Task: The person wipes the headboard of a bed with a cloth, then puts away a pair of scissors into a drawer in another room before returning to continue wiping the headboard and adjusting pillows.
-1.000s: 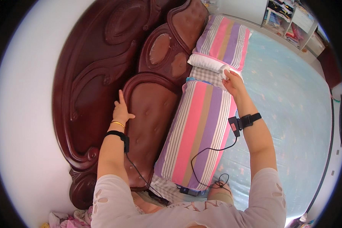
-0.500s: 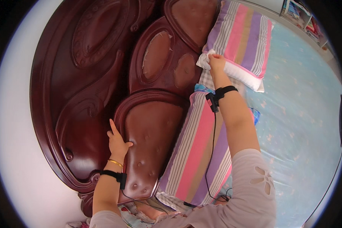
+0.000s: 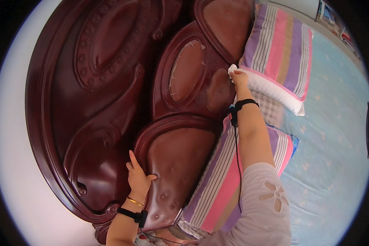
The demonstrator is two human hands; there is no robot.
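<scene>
My right hand is closed on a crumpled white cloth. It holds the cloth against or just over the lower edge of the brown padded headboard, beside the corner of the far striped pillow. Whether the cloth touches the panel, I cannot tell. Resting with spread fingers on the raised dark wood rim, my left hand is open and has its thumb on the near padded panel.
A second striped pillow lies below my right forearm. The bed is covered by a light blue sheet. Carved dark wood rises on the left before a white wall. Shelves stand at the far right.
My right hand has moved with the white cloth off the far pillow's corner to the headboard's edge. My left hand keeps its place on the rim. The whole view has shifted.
</scene>
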